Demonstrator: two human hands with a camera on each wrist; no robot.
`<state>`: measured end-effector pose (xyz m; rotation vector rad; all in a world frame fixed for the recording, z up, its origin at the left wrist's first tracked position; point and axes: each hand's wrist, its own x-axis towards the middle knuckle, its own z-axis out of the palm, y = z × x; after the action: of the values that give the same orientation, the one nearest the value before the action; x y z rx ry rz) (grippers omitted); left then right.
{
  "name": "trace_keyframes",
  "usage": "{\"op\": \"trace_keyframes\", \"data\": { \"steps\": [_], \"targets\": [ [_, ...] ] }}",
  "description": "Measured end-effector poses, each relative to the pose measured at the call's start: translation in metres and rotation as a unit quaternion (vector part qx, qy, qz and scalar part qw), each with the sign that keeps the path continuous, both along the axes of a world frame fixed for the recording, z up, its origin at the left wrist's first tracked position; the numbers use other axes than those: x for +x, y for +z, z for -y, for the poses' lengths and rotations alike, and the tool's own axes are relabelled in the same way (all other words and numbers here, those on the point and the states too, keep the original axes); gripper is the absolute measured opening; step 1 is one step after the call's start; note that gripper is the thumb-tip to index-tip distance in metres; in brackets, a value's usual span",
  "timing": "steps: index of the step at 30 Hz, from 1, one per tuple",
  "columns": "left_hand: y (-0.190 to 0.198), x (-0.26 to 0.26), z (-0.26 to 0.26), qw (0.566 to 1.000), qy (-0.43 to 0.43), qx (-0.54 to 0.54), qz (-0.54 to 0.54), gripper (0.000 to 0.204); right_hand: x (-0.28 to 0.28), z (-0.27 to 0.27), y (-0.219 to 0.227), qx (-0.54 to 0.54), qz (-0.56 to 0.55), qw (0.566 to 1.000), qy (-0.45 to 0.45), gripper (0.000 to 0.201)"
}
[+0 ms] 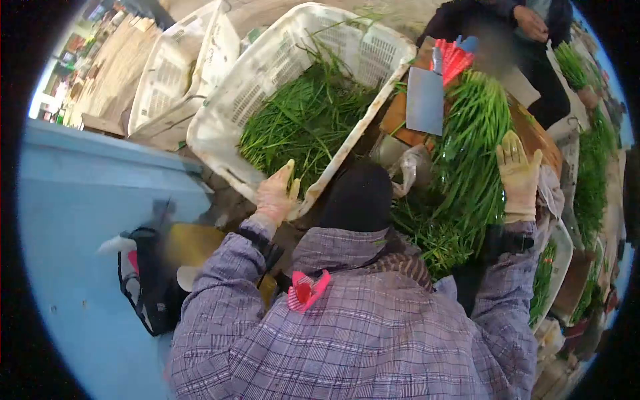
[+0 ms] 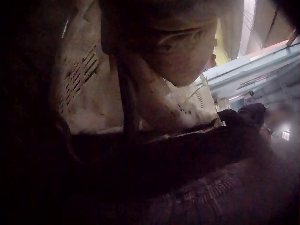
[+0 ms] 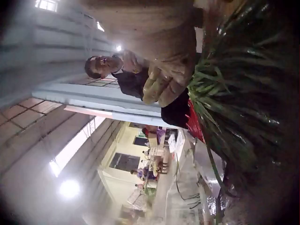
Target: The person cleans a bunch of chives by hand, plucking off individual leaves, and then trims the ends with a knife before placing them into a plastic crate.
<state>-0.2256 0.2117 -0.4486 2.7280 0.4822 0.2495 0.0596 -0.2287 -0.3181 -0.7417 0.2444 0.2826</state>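
Note:
My left hand (image 1: 275,197), in a pale glove, is at the near corner of a large white plastic crate (image 1: 233,83). Its fingers reach over the rim, thumb apart. Inside the crate lies a loose heap of long green stalks (image 1: 300,117). The gloved right hand (image 1: 518,175) has its fingers extended beside a thick bundle of long, thin green leaves (image 1: 470,140), holding nothing. That bundle rests over a brown board (image 1: 543,143). A broad-bladed cleaver (image 1: 425,100) lies left of the bundle, with red strips (image 1: 455,61) close by. In the left wrist view, much is dark.
Another white crate (image 1: 160,87) stands at the far left, beside a blue panel (image 1: 87,220). A clear plastic bag (image 1: 408,170) lies between the first crate and the bundle. Across from me sits a person in dark clothes (image 1: 553,87). More greens (image 1: 590,173) are at the right.

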Motion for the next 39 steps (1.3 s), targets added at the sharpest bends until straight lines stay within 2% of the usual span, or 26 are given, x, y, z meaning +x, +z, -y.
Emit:
{"op": "trace_keyframes", "data": {
  "steps": [2,4,5,6,7,9,10,12,13,14,16,18,19,20,21,22,24,25,26,28,29,30,32,33,36,39],
  "targets": [
    [-0.003,-0.001,-0.001,1.000,-0.004,0.000,0.002,0.047,-0.005,0.000,-0.009,-0.009,-0.006,1.000,-0.002,0.071],
    [-0.007,-0.001,0.000,0.999,-0.020,-0.001,0.025,0.043,-0.007,0.002,-0.022,-0.028,0.015,0.998,0.051,0.068],
    [-0.006,-0.002,0.001,0.999,-0.019,0.015,0.028,0.042,-0.008,0.005,-0.032,-0.002,0.060,0.992,0.112,0.063],
    [-0.005,-0.001,0.002,0.999,-0.012,0.017,0.025,0.042,-0.010,0.007,-0.040,0.000,0.058,0.991,0.118,0.063],
    [0.007,-0.002,0.005,0.997,-0.003,-0.016,-0.080,0.043,-0.018,0.004,-0.042,-0.043,0.058,0.992,0.108,0.061],
    [0.029,0.009,0.004,0.964,0.013,-0.063,-0.258,0.044,-0.027,-0.010,-0.039,-0.127,0.064,0.987,0.080,0.053],
    [0.018,0.014,-0.007,0.962,0.015,-0.068,-0.265,0.044,-0.030,-0.011,-0.040,-0.131,0.057,0.986,0.085,0.053],
    [-0.011,0.030,-0.039,0.949,-0.046,-0.100,-0.296,0.043,-0.031,-0.013,-0.043,-0.212,0.097,0.968,0.087,0.051],
    [-0.013,0.039,-0.058,0.959,-0.014,-0.090,-0.267,0.042,-0.035,-0.024,-0.038,-0.262,0.091,0.959,0.060,0.048],
    [-0.017,0.050,-0.080,0.968,0.018,-0.081,-0.237,0.041,-0.038,-0.027,-0.037,-0.269,0.085,0.958,0.060,0.048],
    [-0.050,0.073,-0.136,0.959,0.077,-0.076,-0.263,0.048,-0.043,-0.029,-0.036,-0.314,0.126,0.939,0.067,0.047],
    [-0.068,0.085,-0.177,0.956,0.139,-0.028,-0.258,0.056,-0.050,-0.034,-0.038,-0.340,0.104,0.934,0.042,0.047],
    [-0.077,0.088,-0.192,0.956,0.135,-0.031,-0.260,0.056,-0.051,-0.035,-0.041,-0.360,0.113,0.926,0.026,0.046],
    [-0.085,0.094,-0.208,0.939,0.189,-0.050,-0.283,0.060,-0.052,-0.036,-0.044,-0.378,0.123,0.917,0.009,0.046],
    [-0.094,0.099,-0.222,0.918,0.243,-0.069,-0.306,0.065,-0.049,-0.023,-0.051,-0.361,0.127,0.923,0.047,0.046],
    [-0.102,0.101,-0.235,0.919,0.239,-0.070,-0.305,0.065,-0.051,-0.028,-0.051,-0.363,0.128,0.922,0.043,0.046],
    [-0.119,0.098,-0.247,0.945,0.214,-0.046,-0.241,0.070,-0.062,-0.048,-0.049,-0.445,0.095,0.890,-0.020,0.046],
    [-0.117,0.108,-0.249,0.935,0.211,-0.037,-0.282,0.080,-0.064,-0.053,-0.051,-0.473,0.113,0.874,-0.016,0.045],
    [-0.119,0.115,-0.250,0.936,0.208,-0.041,-0.282,0.080,-0.063,-0.056,-0.054,-0.477,0.113,0.871,-0.017,0.045],
    [-0.128,0.115,-0.247,0.926,0.230,-0.041,-0.297,0.095,-0.063,-0.059,-0.055,-0.453,0.115,0.882,0.056,0.046],
    [-0.140,0.112,-0.252,0.933,0.217,-0.068,-0.278,0.107,-0.065,-0.078,-0.054,-0.500,0.083,0.862,0.002,0.047],
    [-0.152,0.115,-0.257,0.933,0.215,-0.070,-0.279,0.107,-0.064,-0.084,-0.054,-0.502,0.082,0.861,0.001,0.047],
    [-0.156,0.114,-0.260,0.929,0.212,-0.082,-0.293,0.110,-0.066,-0.090,-0.053,-0.442,0.087,0.888,0.094,0.044],
    [-0.170,0.111,-0.269,0.933,0.191,-0.079,-0.293,0.112,-0.069,-0.096,-0.053,-0.459,0.065,0.881,0.097,0.045],
    [-0.175,0.112,-0.270,0.932,0.225,-0.098,-0.267,0.113,-0.076,-0.106,-0.066,-0.430,0.053,0.892,0.132,0.046],
    [-0.223,0.106,-0.295,0.918,0.232,-0.117,-0.299,0.108,-0.079,-0.115,-0.074,-0.435,0.050,0.885,0.159,0.048]
  ]
}}
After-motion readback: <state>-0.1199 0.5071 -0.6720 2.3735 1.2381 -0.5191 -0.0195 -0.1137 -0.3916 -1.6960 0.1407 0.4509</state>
